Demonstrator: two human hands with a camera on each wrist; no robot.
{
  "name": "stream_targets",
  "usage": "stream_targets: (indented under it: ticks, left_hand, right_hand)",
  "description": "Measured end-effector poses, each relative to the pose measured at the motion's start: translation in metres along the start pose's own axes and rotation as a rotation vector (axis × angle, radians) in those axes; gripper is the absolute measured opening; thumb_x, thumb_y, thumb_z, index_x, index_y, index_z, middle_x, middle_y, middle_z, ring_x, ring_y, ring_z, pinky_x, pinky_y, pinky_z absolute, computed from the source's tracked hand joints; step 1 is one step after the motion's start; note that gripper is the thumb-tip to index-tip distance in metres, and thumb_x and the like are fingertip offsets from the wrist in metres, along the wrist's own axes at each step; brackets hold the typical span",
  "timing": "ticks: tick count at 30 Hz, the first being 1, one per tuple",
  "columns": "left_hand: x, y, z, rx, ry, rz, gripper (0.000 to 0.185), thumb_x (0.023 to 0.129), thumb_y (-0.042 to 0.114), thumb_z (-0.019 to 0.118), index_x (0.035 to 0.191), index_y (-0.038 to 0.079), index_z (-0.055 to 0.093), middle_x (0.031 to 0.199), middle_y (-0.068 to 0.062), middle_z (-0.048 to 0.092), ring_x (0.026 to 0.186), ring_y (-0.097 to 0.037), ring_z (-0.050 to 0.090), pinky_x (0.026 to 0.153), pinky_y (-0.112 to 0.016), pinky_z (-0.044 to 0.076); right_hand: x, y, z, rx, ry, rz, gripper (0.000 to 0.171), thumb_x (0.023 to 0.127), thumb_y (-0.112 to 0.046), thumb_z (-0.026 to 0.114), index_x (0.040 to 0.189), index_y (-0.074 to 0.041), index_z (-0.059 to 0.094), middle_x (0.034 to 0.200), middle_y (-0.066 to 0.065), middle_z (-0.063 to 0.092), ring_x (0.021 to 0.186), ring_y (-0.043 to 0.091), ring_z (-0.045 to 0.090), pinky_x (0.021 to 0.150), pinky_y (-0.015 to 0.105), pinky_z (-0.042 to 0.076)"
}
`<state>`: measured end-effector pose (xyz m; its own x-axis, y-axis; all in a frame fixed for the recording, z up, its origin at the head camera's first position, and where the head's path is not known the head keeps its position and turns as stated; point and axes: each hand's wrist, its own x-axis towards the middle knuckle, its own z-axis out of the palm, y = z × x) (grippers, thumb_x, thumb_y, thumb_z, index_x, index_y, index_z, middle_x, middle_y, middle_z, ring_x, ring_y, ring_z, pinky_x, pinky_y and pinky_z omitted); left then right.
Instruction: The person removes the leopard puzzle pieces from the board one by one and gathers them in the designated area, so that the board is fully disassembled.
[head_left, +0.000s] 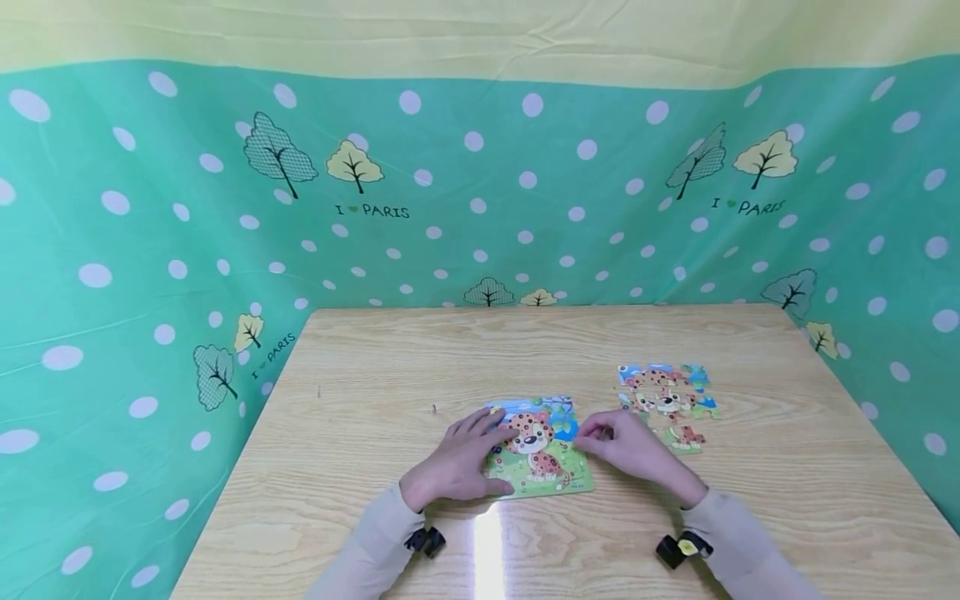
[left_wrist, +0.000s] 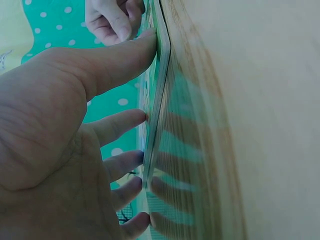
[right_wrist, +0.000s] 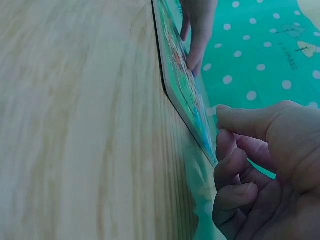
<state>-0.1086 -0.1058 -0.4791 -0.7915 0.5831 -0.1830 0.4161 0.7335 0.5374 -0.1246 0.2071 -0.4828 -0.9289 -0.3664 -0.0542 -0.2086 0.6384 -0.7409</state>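
Observation:
A flat jigsaw board (head_left: pixel 551 462) with a spotted cartoon leopard on grass lies on the table in the head view. My left hand (head_left: pixel 465 462) rests on its left side with fingers spread; in the left wrist view the thumb (left_wrist: pixel 120 62) touches the board's near edge. At the board's right edge is my right hand (head_left: pixel 626 442), thumb and forefinger brought together. The other fingers (right_wrist: pixel 235 200) curl inward in the right wrist view, and nothing shows between the fingertips.
Right of the board lie loose jigsaw pieces (head_left: pixel 663 402) with a matching leopard picture, partly grouped, some beneath the right forearm's line. The wooden table (head_left: pixel 375 358) backs onto a green dotted curtain (head_left: pixel 480 183). A tiny dark speck (head_left: pixel 433 408) lies left of the board.

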Motion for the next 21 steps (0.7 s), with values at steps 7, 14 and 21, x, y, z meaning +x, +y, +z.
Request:
stream_targets:
  ticks: [7,14,21]
  left_hand:
    - [0.0002,-0.0002,0.0004,-0.001,0.0,-0.001,0.082,0.092,0.044,0.082,0.161,0.018,0.048,0.178,-0.011,0.024,0.166,-0.038,0.016,0.131,-0.066,0.018]
    - [0.0002,-0.0005,0.0001,-0.007,0.0,0.006,0.081,0.092,0.043,0.082,0.161,0.017,0.048,0.178,-0.011,0.025,0.166,-0.038,0.016,0.131,-0.067,0.019]
    - [0.0003,-0.0008,0.0001,-0.011,-0.001,0.004,0.081,0.092,0.043,0.082,0.161,0.018,0.048,0.178,-0.011,0.024,0.166,-0.038,0.016,0.131,-0.067,0.019]
  right_hand:
    - [0.0024,-0.0027,0.0064,0.031,-0.079,0.004,0.009,0.096,-0.03,0.08,0.097,-0.021,0.08,0.079,-0.007,0.065,0.068,0.008,0.054,0.062,0.022,0.045]
    - [0.0029,-0.0016,0.0076,0.012,-0.155,-0.029,0.022,0.092,-0.033,0.084,0.107,-0.018,0.078,0.074,-0.008,0.061,0.061,0.005,0.051,0.058,0.022,0.044]
    - [0.0034,-0.0031,0.0028,0.031,-0.242,-0.019,0.034,0.086,-0.036,0.09,0.11,-0.017,0.076,0.073,-0.007,0.061,0.061,0.005,0.051,0.058,0.022,0.045]
